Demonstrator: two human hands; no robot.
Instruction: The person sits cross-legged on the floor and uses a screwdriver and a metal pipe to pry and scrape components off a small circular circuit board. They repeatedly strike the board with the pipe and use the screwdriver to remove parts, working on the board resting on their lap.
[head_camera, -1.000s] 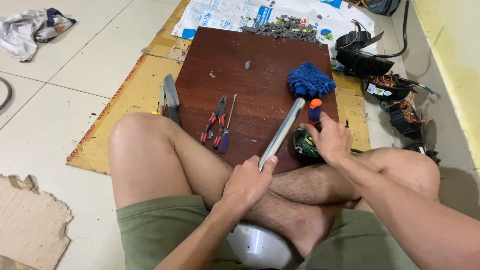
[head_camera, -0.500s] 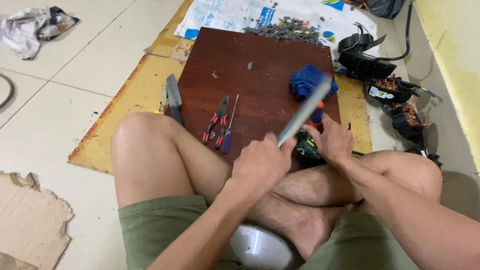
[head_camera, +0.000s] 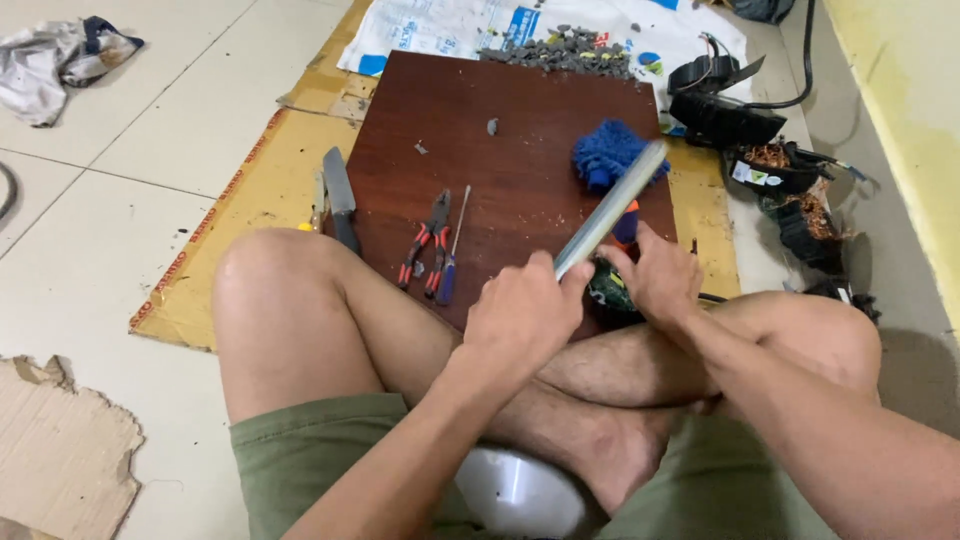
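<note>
I sit cross-legged at a dark wooden board (head_camera: 510, 130) on the floor. My left hand (head_camera: 520, 320) grips the near end of a grey metal rod (head_camera: 612, 208), which slants up and away over the board. My right hand (head_camera: 655, 275) presses down on a small dark green and black object (head_camera: 608, 292) at the board's near edge. Just beyond it stands a small orange and blue item (head_camera: 627, 224), partly hidden by the rod. A blue fluffy cloth (head_camera: 600, 155) lies behind that.
Red-handled pliers (head_camera: 425, 245) and a blue-handled screwdriver (head_camera: 452, 250) lie on the board, a knife (head_camera: 340, 195) at its left edge. Grey scraps (head_camera: 570, 48) are heaped at the back. Black parts with copper windings (head_camera: 785, 175) sit at the right. Cardboard (head_camera: 240, 200) lies underneath.
My left hand has swung the rod upward: its far end has risen from beside the blue cloth. My right hand has stayed on the dark object.
</note>
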